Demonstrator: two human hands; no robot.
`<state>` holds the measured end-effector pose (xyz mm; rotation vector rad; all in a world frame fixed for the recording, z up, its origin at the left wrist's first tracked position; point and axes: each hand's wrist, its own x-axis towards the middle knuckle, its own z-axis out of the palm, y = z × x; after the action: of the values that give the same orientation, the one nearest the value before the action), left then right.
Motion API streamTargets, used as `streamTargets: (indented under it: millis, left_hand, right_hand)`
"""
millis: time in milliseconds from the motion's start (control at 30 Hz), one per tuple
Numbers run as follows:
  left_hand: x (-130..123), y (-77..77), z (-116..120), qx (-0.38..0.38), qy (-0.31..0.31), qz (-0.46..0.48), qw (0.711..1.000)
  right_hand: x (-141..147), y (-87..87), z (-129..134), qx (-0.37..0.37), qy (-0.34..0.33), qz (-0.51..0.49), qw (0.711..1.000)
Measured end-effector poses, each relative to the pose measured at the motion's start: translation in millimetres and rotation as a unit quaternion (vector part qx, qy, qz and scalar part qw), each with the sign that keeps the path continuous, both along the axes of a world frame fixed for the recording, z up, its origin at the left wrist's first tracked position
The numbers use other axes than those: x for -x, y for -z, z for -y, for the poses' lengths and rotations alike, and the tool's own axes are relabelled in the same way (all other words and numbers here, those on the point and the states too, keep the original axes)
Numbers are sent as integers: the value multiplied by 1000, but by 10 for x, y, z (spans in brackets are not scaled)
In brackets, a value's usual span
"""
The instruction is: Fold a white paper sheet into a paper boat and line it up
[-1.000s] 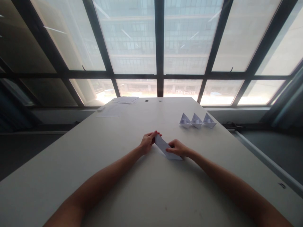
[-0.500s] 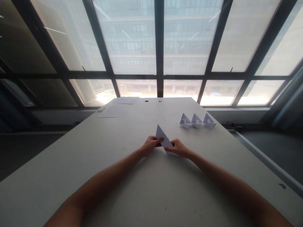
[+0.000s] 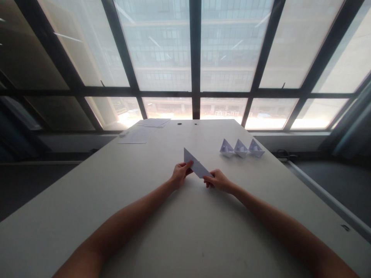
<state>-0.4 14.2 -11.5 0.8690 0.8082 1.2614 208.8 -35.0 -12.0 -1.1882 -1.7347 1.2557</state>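
A piece of folded white paper [image 3: 197, 167] is held between my two hands, tilted so that its pointed end rises to the upper left. My left hand [image 3: 181, 172] pinches it near that upper end, thumb on the front face. At the lower right end, my right hand [image 3: 216, 180] grips the paper between thumb and fingers. The back of the paper and some fingertips are hidden. Three folded white paper boats [image 3: 240, 149] stand in a row on the table, beyond my right hand.
The long white table [image 3: 139, 227] runs toward large windows [image 3: 162, 46]. At its far left lie loose paper sheets [image 3: 133, 137] and a stack of papers [image 3: 155, 122]. A small dark mark [image 3: 345, 227] shows near the right edge. Curtains [image 3: 348, 131] hang at the sides.
The folded paper has swung to a flatter slant, its upper point moving left. My left hand has shifted slightly left and up, and my right hand now holds the paper's lower right end.
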Motion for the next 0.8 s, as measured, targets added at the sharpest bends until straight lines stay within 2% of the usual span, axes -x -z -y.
streamTargets:
  millis: [167, 333, 433, 567, 800]
  left_hand:
    - [11, -6, -27, 6, -2, 8, 1000]
    - [6, -9, 27, -7, 95, -55, 994]
    - [2, 6, 55, -21, 116, -91, 989]
    - [3, 21, 42, -9, 95, -62, 994]
    - [51, -4, -54, 9, -2, -1, 1000]
  right_hand:
    - [-20, 32, -23, 4, -10, -24, 1000]
    - [-13, 102, -49, 16, -17, -29, 999]
    - [5, 135, -61, 3, -16, -32, 999]
    - [5, 98, -54, -12, -27, 3, 1000]
    - [-33, -14, -21, -19, -45, 41, 998]
